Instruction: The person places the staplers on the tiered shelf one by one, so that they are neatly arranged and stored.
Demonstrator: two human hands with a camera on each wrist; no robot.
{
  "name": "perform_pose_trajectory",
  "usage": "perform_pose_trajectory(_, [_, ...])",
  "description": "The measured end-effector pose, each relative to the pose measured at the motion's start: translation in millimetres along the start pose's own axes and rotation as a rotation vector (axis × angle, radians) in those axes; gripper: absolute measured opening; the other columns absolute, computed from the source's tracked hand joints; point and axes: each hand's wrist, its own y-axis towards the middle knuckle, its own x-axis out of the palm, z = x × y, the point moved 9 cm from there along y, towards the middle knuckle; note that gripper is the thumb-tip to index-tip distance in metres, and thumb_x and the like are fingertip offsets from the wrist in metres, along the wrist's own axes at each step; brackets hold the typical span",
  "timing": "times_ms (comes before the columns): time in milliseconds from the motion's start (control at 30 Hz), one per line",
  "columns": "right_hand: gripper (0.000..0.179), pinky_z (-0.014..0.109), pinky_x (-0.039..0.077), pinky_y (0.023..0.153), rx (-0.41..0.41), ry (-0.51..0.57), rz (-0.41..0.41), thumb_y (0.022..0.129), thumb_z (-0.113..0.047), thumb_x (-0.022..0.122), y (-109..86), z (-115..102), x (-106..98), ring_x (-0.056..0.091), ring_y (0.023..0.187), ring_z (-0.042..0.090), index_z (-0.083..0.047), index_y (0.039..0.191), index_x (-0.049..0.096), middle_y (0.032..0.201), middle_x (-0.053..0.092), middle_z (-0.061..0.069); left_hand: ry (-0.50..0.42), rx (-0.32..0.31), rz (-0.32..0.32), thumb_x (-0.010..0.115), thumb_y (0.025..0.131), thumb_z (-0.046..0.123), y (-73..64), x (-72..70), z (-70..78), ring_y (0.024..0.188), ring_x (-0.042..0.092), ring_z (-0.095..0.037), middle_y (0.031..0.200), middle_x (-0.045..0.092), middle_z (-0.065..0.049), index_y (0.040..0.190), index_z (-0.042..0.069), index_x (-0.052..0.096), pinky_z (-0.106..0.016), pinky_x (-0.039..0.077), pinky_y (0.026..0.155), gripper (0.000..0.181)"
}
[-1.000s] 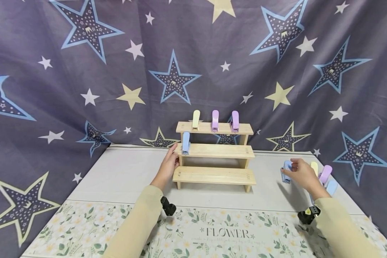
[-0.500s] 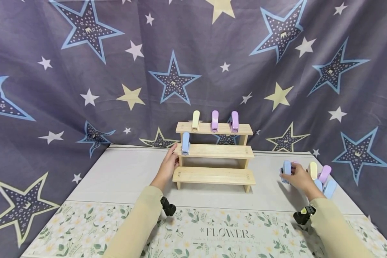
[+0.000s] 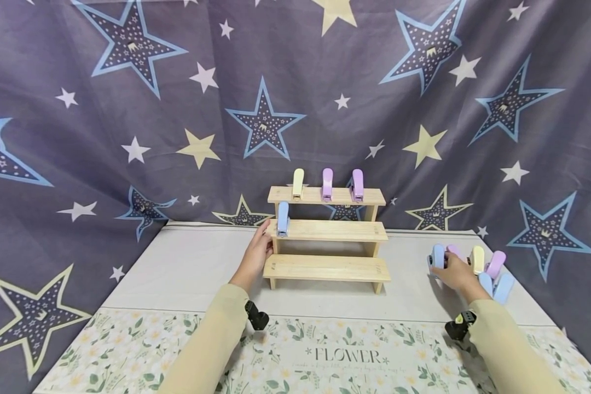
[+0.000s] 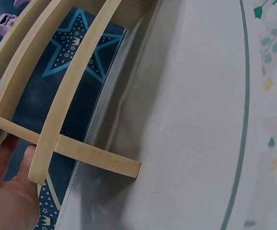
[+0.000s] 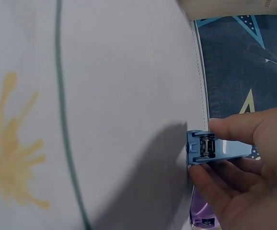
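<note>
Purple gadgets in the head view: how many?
4: a middle purple one and a rightmost purple one on the top shelf; a partly hidden purple one by the right hand; a far right purple one. More may hide.

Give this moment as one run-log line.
left hand: touching wooden stand at left end | right hand: pinching blue gadget | top tier: yellow gadget, two purple gadgets | middle tier: another blue gadget
</note>
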Motion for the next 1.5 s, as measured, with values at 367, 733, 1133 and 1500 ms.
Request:
perform_pose_trajectory(367, [0.07, 0.06, 0.049, 0.09, 0.027, -0.017, -0.017, 0.092, -0.02, 0.067, 0.1, 1.8, 1.1, 0.058, 0.102, 0.051, 0.028, 0.132, 0.035, 0.113, 0.057, 0.041, -0.006, 0.004, -0.01, 0.026, 0.109, 0.024, -0.5, 0.1, 0.2, 0.143, 0.035, -0.036, 0.16, 0.029, -0.017, 0.161, 0.02, 0.023, -0.049, 0.029, 0.117, 0.053])
perform_pose_trajectory(733, [0.044, 0.035, 0.047, 0.064, -0.006, 0.007, 0.027, 0.088, -0.024, 0.074, -1.7, -0.3, 0.1, 0.055, 0.077, 0.029, 0.011, 0.104, 0.054, 0.085, 0.059, 0.014, -0.011, 0.012, -0.014, 0.026, 0.109, 0.025, -0.4, 0.4, 1.0, 0.143, 0.034, -0.035, 0.161, 0.029, -0.016, 0.161, 0.021, 0.023, -0.047, 0.028, 0.118, 0.053])
perform_pose_trajectory(1133, [0.058, 0.035, 0.047, 0.068, -0.019, 0.011, 0.054, 0.085, -0.028, 0.076, -4.9, -15.7, -2.8, 0.058, 0.083, 0.03, 0.013, 0.117, 0.051, 0.09, 0.061, 0.015, -0.01, 0.001, -0.008, 0.027, 0.108, 0.026, -0.7, -0.5, 0.6, 0.143, 0.036, -0.034, 0.16, 0.03, -0.015, 0.161, 0.025, 0.025, -0.047, 0.029, 0.117, 0.052])
perform_pose_trajectory(1500, [0.072, 0.047, 0.051, 0.081, -0.093, 0.033, 0.095, 0.089, -0.033, 0.075, -8.4, -50.2, -22.8, 0.065, 0.095, 0.039, 0.015, 0.132, 0.043, 0.109, 0.068, 0.027, -0.02, -0.008, -0.029, 0.027, 0.11, 0.029, -1.1, 0.0, 1.1, 0.145, 0.031, -0.034, 0.162, 0.026, -0.015, 0.162, 0.026, 0.021, -0.047, 0.026, 0.119, 0.052])
